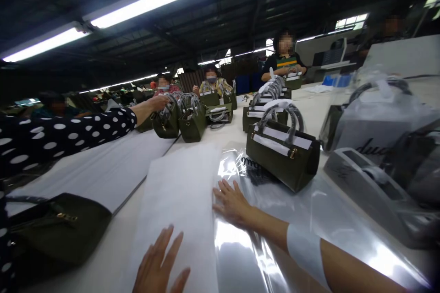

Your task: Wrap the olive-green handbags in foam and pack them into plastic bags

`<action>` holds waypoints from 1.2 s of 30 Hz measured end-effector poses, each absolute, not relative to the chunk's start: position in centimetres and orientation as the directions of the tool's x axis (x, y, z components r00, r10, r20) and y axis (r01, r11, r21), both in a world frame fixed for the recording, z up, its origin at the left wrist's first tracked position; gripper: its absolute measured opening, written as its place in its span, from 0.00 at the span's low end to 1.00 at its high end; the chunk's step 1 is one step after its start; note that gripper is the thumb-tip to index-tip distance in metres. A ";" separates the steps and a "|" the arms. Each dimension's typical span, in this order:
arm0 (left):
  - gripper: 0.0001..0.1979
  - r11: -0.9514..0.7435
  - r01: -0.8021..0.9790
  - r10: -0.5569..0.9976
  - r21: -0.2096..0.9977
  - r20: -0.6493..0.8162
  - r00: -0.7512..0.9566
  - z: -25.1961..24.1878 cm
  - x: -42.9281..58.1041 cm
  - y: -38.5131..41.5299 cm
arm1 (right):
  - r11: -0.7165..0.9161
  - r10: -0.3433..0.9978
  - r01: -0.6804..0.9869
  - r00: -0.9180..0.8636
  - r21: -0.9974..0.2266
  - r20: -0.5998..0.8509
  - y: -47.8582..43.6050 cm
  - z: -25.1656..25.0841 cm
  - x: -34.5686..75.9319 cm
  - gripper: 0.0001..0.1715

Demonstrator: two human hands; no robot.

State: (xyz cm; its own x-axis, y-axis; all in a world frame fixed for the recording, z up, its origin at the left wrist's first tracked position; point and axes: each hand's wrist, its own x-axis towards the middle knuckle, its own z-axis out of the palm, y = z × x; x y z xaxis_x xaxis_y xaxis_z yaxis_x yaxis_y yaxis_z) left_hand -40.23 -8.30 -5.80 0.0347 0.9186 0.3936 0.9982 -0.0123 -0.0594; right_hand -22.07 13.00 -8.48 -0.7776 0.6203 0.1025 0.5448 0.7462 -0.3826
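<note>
My left hand is over a long stack of white paper sheets, fingers spread and holding nothing; whether it touches the paper I cannot tell. At the right edge of that paper is my right hand, its fingers stretched out beside clear plastic sheeting with glossy reflections. Just beyond it, a dark green handbag stands on the plastic, its twin handles wrapped and white paper strips laid along its top. Black lettering shows on the plastic near the bag's left side.
A co-worker's polka-dot sleeve reaches in from the left toward green handbags. Another green bag lies at the near left. On the right are a grey tape dispenser and a plastic-covered bag. People sit across the table.
</note>
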 end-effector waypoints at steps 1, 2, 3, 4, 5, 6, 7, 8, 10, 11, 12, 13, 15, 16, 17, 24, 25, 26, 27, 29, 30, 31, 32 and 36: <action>0.29 0.050 0.999 0.942 0.001 0.333 -0.048 -5.9 -40.1 -6.4 | 0.766 0.592 0.518 -0.799 -0.379 0.105 12.9 -8.5 -21.7 0.37; 0.28 0.122 0.992 0.958 0.042 0.257 -0.128 -6.0 -39.9 -4.5 | 0.787 0.561 0.489 -0.821 -0.377 0.106 12.8 -8.5 -21.2 0.38; 0.28 0.187 0.980 0.966 0.066 0.168 -0.196 -6.1 -39.8 -2.7 | 0.806 0.526 0.457 -0.844 -0.376 0.102 12.7 -8.5 -20.5 0.39; 0.28 0.247 0.966 0.962 0.075 0.100 -0.253 -6.2 -39.8 -1.1 | 0.823 0.490 0.423 -0.866 -0.379 0.098 12.6 -8.5 -19.7 0.40; 0.28 0.284 0.956 0.956 0.075 0.050 -0.288 -6.4 -39.9 0.2 | 0.835 0.459 0.392 -0.883 -0.385 0.096 12.4 -8.5 -18.8 0.40; 0.28 0.308 0.949 0.950 0.071 0.029 -0.311 -6.6 -40.0 1.2 | 0.844 0.432 0.364 -0.897 -0.393 0.097 12.3 -8.4 -17.9 0.40; 0.28 0.322 0.944 0.945 0.066 0.032 -0.325 -6.8 -40.1 1.8 | 0.855 0.400 0.331 -0.911 -0.400 0.099 12.2 -8.3 -16.9 0.39; 0.28 0.325 0.944 0.944 0.064 0.045 -0.328 -7.1 -40.3 2.2 | 0.867 0.360 0.293 -0.927 -0.404 0.101 12.1 -8.2 -16.0 0.39; 0.27 0.322 0.944 0.942 0.066 0.075 -0.326 -7.6 -40.8 2.5 | 0.890 0.278 0.217 -0.955 -0.402 0.100 12.1 -7.8 -14.3 0.37; 0.27 0.318 0.946 0.942 0.067 0.087 -0.323 -7.8 -41.0 2.5 | 0.898 0.242 0.186 -0.965 -0.399 0.096 12.0 -7.6 -13.7 0.36; 0.27 0.313 0.947 0.943 0.067 0.097 -0.319 -7.9 -41.2 2.6 | 0.903 0.213 0.159 -0.972 -0.399 0.095 11.9 -7.3 -13.2 0.35; 0.26 0.309 0.949 0.943 0.066 0.107 -0.314 -8.0 -41.3 2.6 | 0.904 0.199 0.146 -0.976 -0.401 0.094 11.8 -7.0 -12.8 0.34; 0.26 0.300 0.952 0.942 0.060 0.137 -0.305 -7.9 -41.3 2.8 | 0.900 0.221 0.164 -0.970 -0.405 0.098 11.3 -6.6 -12.1 0.35; 0.26 0.291 0.955 0.942 0.054 0.157 -0.296 -7.7 -41.2 2.7 | 0.897 0.244 0.184 -0.965 -0.402 0.102 10.8 -6.5 -11.7 0.37; 0.25 0.277 0.960 0.943 0.047 0.178 -0.281 -7.4 -40.8 2.5 | 0.895 0.266 0.206 -0.958 -0.396 0.104 10.2 -6.5 -11.4 0.41; 0.13 -0.448 0.891 0.844 0.073 0.362 0.395 -4.9 -32.5 -3.7 | 0.904 0.412 0.359 -0.877 -0.233 0.247 5.3 -10.2 -9.6 0.34; 0.12 -0.556 0.825 0.800 0.098 0.331 0.500 -5.1 -31.3 -4.6 | 0.909 0.410 0.362 -0.863 -0.205 0.294 5.0 -10.7 -9.6 0.27; 0.12 -0.612 0.781 0.775 0.121 0.286 0.563 -5.4 -30.5 -5.4 | 0.916 0.399 0.355 -0.854 -0.187 0.334 4.9 -11.0 -9.7 0.22; 0.12 -0.635 0.761 0.765 0.136 0.246 0.595 -5.7 -29.9 -5.9 | 0.923 0.383 0.338 -0.848 -0.182 0.365 4.9 -11.1 -9.6 0.20; 0.12 -0.633 0.762 0.770 0.133 0.214 0.602 -6.4 -29.6 -6.4 | 0.937 0.343 0.283 -0.854 -0.204 0.391 5.1 -10.5 -9.0 0.18; 0.11 -0.626 0.769 0.775 0.130 0.217 0.594 -6.6 -29.8 -6.5 | 0.944 0.316 0.246 -0.868 -0.221 0.384 5.2 -9.9 -8.4 0.19; 0.10 -0.622 0.771 0.777 0.133 0.218 0.590 -6.6 -30.1 -6.4 | 0.949 0.287 0.210 -0.885 -0.235 0.368 5.2 -9.3 -7.6 0.19; 0.10 -0.621 0.771 0.779 0.142 0.217 0.588 -6.6 -30.3 -6.3 | 0.953 0.257 0.178 -0.904 -0.245 0.343 5.2 -8.6 -6.6 0.19; 0.07 -0.604 0.777 0.792 0.175 0.236 0.563 -6.1 -30.9 -6.2 | 0.966 0.139 0.081 -0.963 -0.245 0.229 4.5 -7.2 -2.4 0.20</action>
